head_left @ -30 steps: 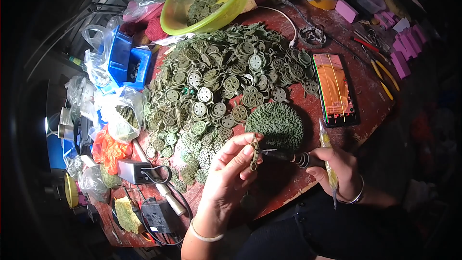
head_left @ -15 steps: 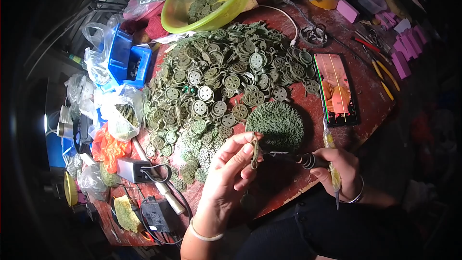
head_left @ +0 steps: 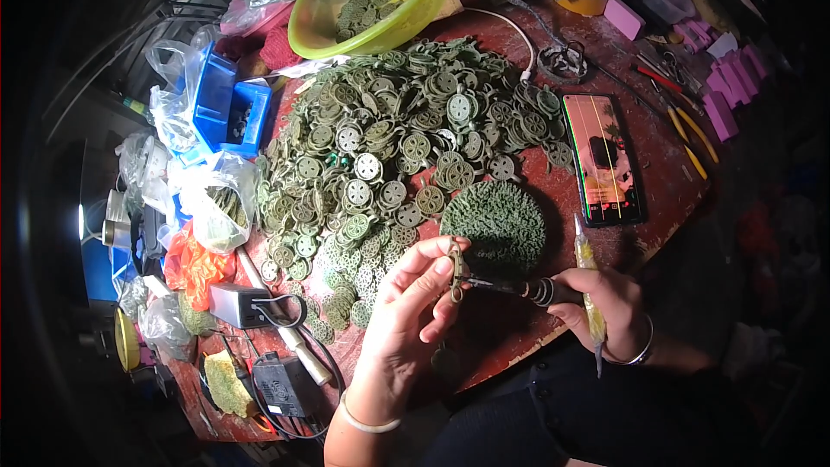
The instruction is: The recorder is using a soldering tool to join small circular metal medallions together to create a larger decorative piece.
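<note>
Between its thumb and fingers, my left hand [head_left: 415, 294] pinches a small metal pendant [head_left: 456, 275], seen nearly edge-on, with a ring at its lower end. My right hand [head_left: 601, 298] is closed round a dark-handled tool [head_left: 540, 291] with a ringed collar; its thin tip meets or nearly meets the pendant. A slim yellow stick-like tool [head_left: 595, 311] with a pointed end also rests in that hand. Just beyond my hands lies a round green bristly pad [head_left: 494, 225]. A large heap of round openwork metal pendants [head_left: 389, 138] spreads to its left and behind it.
A phone [head_left: 603, 160] with a lit screen lies at right, near pliers [head_left: 692, 143] and pink blocks [head_left: 735, 86]. Behind the heap stands a yellow-green basin [head_left: 311, 17]. Blue bins [head_left: 216, 99], plastic bags [head_left: 226, 207], a grey box [head_left: 238, 305] and cables line the left side.
My right hand has moved slightly left, bringing the dark tool's tip up to the pendant. My left hand stays almost in place. The picture on the phone's screen differs.
</note>
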Tool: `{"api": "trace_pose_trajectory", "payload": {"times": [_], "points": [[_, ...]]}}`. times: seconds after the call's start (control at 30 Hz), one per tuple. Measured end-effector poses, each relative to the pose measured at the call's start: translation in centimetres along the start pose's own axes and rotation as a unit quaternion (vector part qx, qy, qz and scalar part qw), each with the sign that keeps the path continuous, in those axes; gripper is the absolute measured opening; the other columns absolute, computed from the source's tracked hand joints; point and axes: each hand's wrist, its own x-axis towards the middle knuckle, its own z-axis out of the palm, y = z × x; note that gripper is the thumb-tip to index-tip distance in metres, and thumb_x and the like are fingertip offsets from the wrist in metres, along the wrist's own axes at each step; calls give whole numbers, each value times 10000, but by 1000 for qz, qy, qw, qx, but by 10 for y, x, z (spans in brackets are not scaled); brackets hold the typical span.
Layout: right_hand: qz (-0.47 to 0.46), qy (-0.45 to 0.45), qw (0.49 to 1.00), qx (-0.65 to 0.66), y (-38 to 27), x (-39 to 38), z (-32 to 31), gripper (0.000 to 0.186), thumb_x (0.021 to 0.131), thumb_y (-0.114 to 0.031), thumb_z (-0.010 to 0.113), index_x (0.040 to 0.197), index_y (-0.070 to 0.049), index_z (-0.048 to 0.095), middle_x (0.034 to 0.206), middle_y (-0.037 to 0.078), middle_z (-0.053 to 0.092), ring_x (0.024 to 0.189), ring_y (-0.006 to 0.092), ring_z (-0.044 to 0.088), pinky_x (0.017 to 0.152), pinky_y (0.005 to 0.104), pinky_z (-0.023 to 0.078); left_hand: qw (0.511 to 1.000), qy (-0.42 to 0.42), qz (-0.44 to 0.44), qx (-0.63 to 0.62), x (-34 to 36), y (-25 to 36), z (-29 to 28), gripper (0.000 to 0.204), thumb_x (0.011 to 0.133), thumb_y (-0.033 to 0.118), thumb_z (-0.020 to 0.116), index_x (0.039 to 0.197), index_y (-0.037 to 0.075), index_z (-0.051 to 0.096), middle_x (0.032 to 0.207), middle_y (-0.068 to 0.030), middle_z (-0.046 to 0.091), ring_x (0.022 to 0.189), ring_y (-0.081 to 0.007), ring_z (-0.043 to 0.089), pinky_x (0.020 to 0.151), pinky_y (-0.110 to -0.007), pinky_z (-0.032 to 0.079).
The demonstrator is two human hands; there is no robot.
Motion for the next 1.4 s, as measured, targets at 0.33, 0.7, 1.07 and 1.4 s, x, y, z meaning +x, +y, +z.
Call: {"api": "trace_pose_trajectory", "payload": {"times": [0.33,0.7,1.07,1.4], "points": [[-2,12,1000,6,-2,3,0,331,793,-90,790,1042,10,596,837,141,670,675,296,675,572,367,531,1000,-5,-1,7,0,1,-1,231,994,115,555,1197,4,567,841,-54,611,516,-37,435,369,-151,280],[-2,25,1000,7,-4,4,1,308,800,-90,783,1028,8,600,832,139,668,677,296,675,572,369,528,1000,9,-5,12,-1,3,4,228,991,121,565,1188,7,566,828,-54,605,519,-38,431,367,-152,280],[5,26,1000,2,-2,2,3,333,778,-97,805,1029,3,609,824,131,670,663,292,668,570,374,528,1000,19,-4,21,-1,4,7,231,990,126,565,1187,6,568,813,-49,596,520,-35,431,366,-149,280],[8,15,1000,4,-3,-1,2,278,852,-147,756,1033,6,611,820,121,671,683,280,670,619,359,523,1000,1,-1,10,0,2,3,239,988,124,568,1190,-5,564,802,-41,584,521,-36,428,364,-150,279]]}}
